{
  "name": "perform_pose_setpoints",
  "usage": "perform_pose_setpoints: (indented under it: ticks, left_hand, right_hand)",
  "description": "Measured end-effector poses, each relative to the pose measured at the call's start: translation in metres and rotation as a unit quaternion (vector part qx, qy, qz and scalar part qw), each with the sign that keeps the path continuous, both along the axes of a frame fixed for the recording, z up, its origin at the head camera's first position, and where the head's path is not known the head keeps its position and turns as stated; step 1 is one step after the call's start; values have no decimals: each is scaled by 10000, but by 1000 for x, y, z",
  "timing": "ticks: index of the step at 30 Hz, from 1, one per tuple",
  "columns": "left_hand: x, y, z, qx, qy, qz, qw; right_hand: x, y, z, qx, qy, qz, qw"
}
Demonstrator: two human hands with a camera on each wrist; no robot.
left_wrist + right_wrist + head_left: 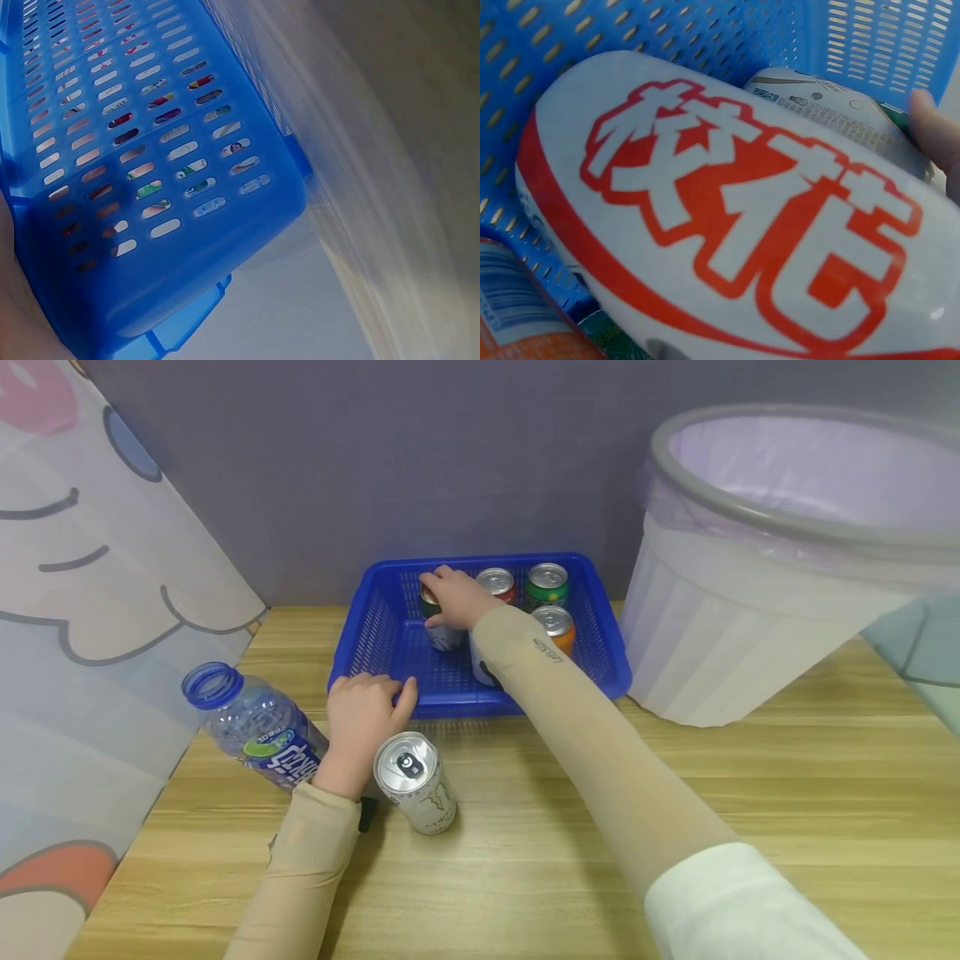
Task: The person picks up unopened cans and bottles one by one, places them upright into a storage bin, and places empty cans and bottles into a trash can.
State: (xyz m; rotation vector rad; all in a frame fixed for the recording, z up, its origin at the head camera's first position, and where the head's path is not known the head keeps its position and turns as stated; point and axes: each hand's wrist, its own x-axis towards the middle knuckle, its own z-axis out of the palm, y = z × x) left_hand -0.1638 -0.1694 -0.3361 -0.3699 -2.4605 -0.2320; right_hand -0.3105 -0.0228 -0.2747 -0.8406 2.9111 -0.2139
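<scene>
A blue plastic basket [465, 703] sits on the table with several cans inside. My left hand [362, 722] grips its near left rim, fingers bent over the edge; the left wrist view looks at the slotted underside [180, 150]. Reaching into the basket, my right hand [461, 597] holds a pale can [447, 638] with a dark green top band near the left wall. My thumb [934, 127] lies against that can in the right wrist view. A white can with red lettering [727, 202] fills the foreground there, partly hidden under my forearm in the head view.
Also in the basket are a green can [547, 585], a red can [497, 583] and an orange can [558, 628]. An opened white can [420, 785] and an uncapped blue-labelled bottle [262, 731] stand nearer. A white bin [720, 618] with a purple liner stands right.
</scene>
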Motion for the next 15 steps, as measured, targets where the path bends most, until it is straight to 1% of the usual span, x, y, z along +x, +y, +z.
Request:
perform_pose_setpoints:
  ticks: [7,11,15]
  left_hand:
    - [-1,0,0,14,38,-19,10000]
    - [-1,0,0,15,-24,-8,10000]
    - [0,1,0,19,-103,2,9999]
  right_hand:
    - [1,-2,1,546,275,-153,9980]
    - [0,-4,-1,642,407,-215,9969]
    - [-1,-6,-5,661,511,-362,9958]
